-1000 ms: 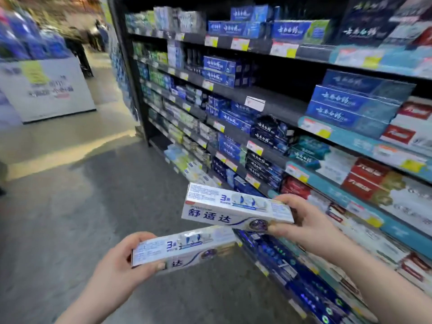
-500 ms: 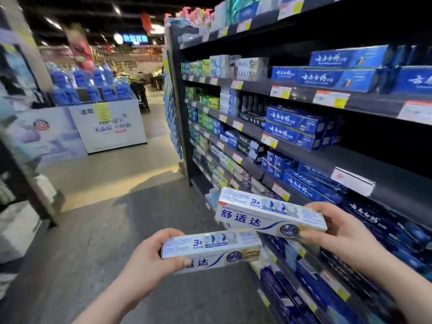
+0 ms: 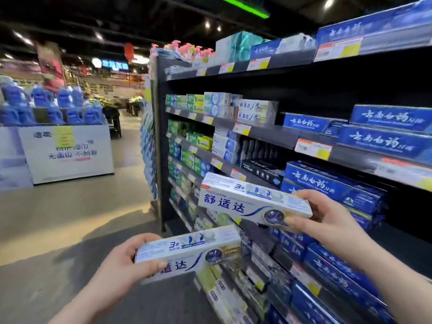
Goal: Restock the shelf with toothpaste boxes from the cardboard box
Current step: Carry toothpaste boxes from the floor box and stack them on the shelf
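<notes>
My left hand (image 3: pixel 126 263) grips the left end of a white toothpaste box (image 3: pixel 189 250) with blue lettering, held level low in front of me. My right hand (image 3: pixel 320 218) grips the right end of a second, matching toothpaste box (image 3: pixel 252 199), held higher and closer to the black shelf unit (image 3: pixel 268 134). On an upper shelf stands a stack of matching white boxes (image 3: pixel 257 112). The cardboard box is not in view.
The shelf unit runs along my right, packed with blue boxes (image 3: pixel 383 139) and green ones (image 3: pixel 187 102), with price tags on the edges. An aisle of grey floor (image 3: pixel 58 230) opens to the left, with a display stand (image 3: pixel 65 150) of blue bottles behind it.
My view has tilted upward, so higher shelves and the ceiling show now. Both hands keep their boxes, and the right one has risen a little toward the shelf.
</notes>
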The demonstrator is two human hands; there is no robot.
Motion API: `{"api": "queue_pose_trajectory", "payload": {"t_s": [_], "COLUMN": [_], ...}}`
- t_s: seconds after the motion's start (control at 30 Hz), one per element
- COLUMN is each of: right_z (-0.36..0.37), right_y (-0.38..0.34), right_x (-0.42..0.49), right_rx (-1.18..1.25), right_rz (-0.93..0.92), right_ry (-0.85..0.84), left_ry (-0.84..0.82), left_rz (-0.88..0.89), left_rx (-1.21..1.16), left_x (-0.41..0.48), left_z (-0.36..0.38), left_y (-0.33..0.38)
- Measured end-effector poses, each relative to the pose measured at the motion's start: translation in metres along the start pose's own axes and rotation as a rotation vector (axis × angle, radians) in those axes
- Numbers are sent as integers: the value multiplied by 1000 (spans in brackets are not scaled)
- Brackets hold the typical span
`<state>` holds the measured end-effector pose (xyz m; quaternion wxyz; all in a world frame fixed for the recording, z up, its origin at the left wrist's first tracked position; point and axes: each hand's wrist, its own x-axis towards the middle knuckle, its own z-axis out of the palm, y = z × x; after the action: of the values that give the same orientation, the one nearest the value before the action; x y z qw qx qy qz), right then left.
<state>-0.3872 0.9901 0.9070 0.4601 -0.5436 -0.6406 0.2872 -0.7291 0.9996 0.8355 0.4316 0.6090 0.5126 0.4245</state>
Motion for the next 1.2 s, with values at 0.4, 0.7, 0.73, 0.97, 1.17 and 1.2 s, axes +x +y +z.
{"api": "queue_pose_trajectory", "payload": {"t_s": [0.4,0.7,0.73,0.97,1.17,1.2], "right_z": [47,23,22,32,31,32], "right_y": [-70,-83,-80,-51,-27,-25], "right_x": [168,300,315,415,455,457], "right_rx": [-177,-372,-377,-504,-559,-561], "right_rz": [44,54,62,154,244,272], "right_ry": [418,635,639,646,673,658], "left_ry": [-225,-342,-349,-385,-450,-476], "left_rz": [195,237,244,283,356,359], "left_rx": [-49,-139,-135,-129,-123,-127], "left_x": [226,331,345,453,525,535], "left_z": [-95,-122,-126,-142,-149,-147], "left_y": [19,24,27,52,62,61]}}
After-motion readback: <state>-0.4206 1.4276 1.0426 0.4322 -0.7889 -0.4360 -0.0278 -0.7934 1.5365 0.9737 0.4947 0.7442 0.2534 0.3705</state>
